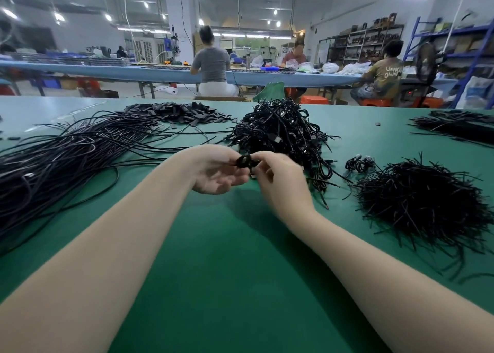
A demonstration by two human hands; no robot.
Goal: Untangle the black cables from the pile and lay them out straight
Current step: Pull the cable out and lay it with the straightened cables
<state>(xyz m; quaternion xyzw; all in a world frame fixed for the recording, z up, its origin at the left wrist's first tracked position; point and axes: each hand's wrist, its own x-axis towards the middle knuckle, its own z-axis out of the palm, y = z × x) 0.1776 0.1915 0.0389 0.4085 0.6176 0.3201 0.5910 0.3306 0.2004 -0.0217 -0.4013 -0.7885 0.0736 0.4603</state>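
A small coiled cable (244,161) is hanging above the green table (213,259), just in front of the tangled pile (280,133). The left hand (216,172), palm up with fingers loosely curled, is pinching its left side, while the right hand (278,181) is pinching its right side with curled fingertips. Straightened cables (66,149) are lying to the left.

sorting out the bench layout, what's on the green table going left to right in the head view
straightened cables → left hand → coiled cable held in both hands → right hand → two small coils → heap of short black ties
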